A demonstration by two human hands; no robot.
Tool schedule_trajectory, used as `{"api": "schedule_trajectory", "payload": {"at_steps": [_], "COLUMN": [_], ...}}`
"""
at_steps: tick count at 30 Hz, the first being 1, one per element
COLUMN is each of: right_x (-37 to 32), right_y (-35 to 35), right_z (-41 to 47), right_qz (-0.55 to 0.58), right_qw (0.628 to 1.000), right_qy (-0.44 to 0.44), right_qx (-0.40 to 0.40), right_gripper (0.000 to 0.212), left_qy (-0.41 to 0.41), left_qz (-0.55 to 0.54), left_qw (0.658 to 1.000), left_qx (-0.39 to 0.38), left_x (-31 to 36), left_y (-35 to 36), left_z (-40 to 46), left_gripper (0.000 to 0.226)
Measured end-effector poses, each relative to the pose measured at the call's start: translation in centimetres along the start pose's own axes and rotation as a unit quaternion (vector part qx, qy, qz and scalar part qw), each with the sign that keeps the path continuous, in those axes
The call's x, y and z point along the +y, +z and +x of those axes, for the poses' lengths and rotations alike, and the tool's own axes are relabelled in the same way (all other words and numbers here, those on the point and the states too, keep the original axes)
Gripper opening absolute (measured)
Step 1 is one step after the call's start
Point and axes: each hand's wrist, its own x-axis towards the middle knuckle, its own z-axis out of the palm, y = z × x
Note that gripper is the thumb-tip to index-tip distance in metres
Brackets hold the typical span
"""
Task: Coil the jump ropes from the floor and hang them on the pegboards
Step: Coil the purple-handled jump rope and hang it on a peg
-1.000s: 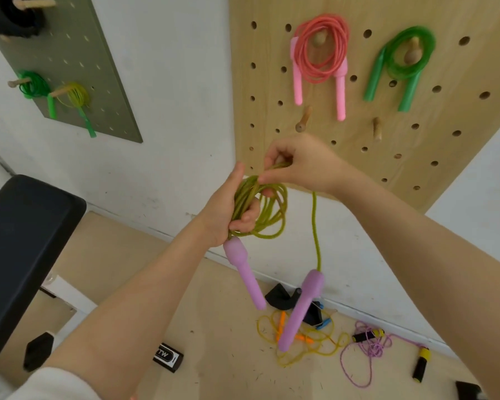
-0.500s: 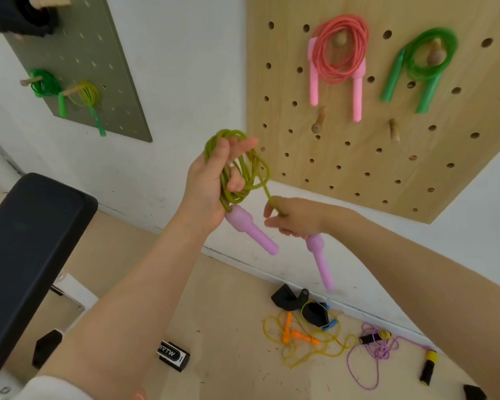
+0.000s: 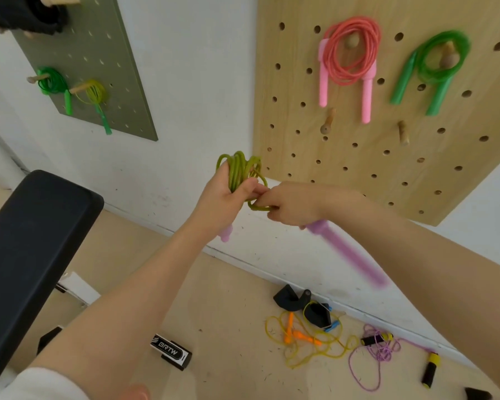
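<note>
Now left hand (image 3: 225, 197), right hand (image 3: 293, 204) both grip one olive rope (image 3: 240, 168); four ropes hung.

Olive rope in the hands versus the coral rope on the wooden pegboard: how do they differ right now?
The olive rope is gripped as a coil by the left hand, with the right hand gripping its end; the coral rope hangs on a peg, untouched. The olive rope's handles are lilac, the coral rope's pink. The coral rope's handles both hang down; one olive-rope handle slants out, blurred. Both are coiled.
</note>
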Motion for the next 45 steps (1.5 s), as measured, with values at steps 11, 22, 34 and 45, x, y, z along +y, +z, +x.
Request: {"api": "schedule_trajectory", "payload": {"at_steps": [11,22,34,45], "right_x": [-1.6,-0.4,-4.6,-2.3], "right_y": [-0.6,2.2,3.8,3.2], "right_z": [-1.1,0.2,2.2,-0.1], "right_qz": [-0.231,-0.153,0.139,0.076], "right_qw": [0.936,0.943,0.774,0.918], "right_qy": [-0.053,0.132,-0.172,-0.076], "right_qx": [0.261,0.264,0.593,0.381], "right_gripper": [0.035,0.02,0.021,0.042], "left_qy": [0.046,0.078,-0.065,-0.122], "left_qz": [0.077,0.103,-0.202,-0.269], "left_qw": [0.994,0.979,0.959,0.937], "left_qx": [0.06,0.159,0.188,0.188], "left_x": [-0.1,-0.5,-1.6,-2.6], "left_y": [0.1,-0.7,-0.9,-1.6], "left_z": [0.0,-0.2,0.0,0.3], "left_gripper": [0.033,0.023,0.03,0.033]}}
